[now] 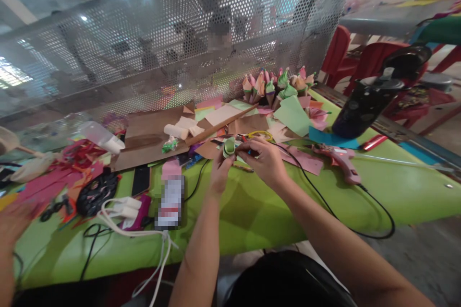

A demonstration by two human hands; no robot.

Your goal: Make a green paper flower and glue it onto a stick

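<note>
Head view: a pale green paper roll (229,147) stands in the left hand (220,167), above the green tabletop (266,223) and near its middle. It is a short coil, its open top facing the camera and showing curled layers around a hollow. The left fingers are closed around its lower part. The right hand (265,159) has thumb and forefinger drawn narrowly together at the roll's right edge; whether they pinch it or something small, I cannot tell.

The left hand covers the roll's base. The phone (170,202) is pixelated, its screen unreadable. At the left edge another person's hand (14,220) is blurred and cut off by the frame. Shapes behind the perforated metal screen (173,43) are indistinct.

Brown paper cones (269,100) stand clustered at the back, holding swirled tops (270,86) in green, pink and peach. Right of them is a dark tumbler (362,110), its contents hidden. Near it, a pink glue gun (340,157) lies with a clear glue stick (391,159) extending from its back.
</note>
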